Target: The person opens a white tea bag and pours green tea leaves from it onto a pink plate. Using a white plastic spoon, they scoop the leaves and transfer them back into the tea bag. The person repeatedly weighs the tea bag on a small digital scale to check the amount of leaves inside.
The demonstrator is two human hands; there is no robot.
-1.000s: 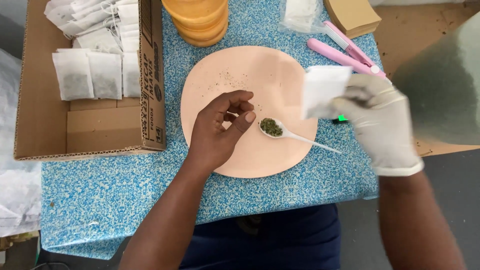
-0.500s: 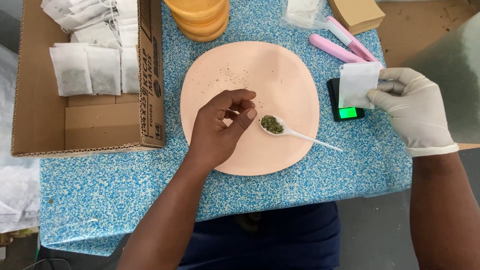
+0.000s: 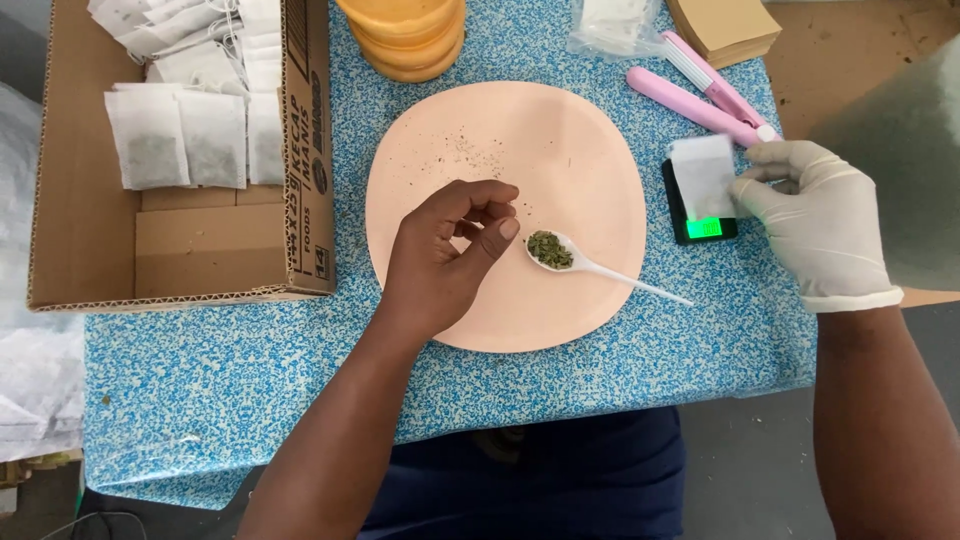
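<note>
My bare left hand (image 3: 445, 250) rests on a round pink plate (image 3: 560, 130), fingers curled in with the thumb against the fingertips; nothing shows between them. Just right of that thumb lies a white plastic spoon (image 3: 600, 270) with a small heap of green dried herbs (image 3: 548, 250) in its bowl. My right hand (image 3: 820, 220), in a white glove, pinches a white paper sachet (image 3: 703, 175) and holds it on a small black scale (image 3: 700, 228) with a lit green display, right of the plate.
An open cardboard box (image 3: 220, 250) with several filled white sachets (image 3: 175, 135) stands at the left. A stack of orange bowls (image 3: 405, 35), a clear bag (image 3: 610, 25), brown paper sheets (image 3: 725, 25) and a pink sealer (image 3: 700, 95) lie at the back. The table edge is near my body.
My right hand has carried the white sachet from over the plate's right rim rightwards and down onto the scale. My left hand and the spoon have stayed in place.
</note>
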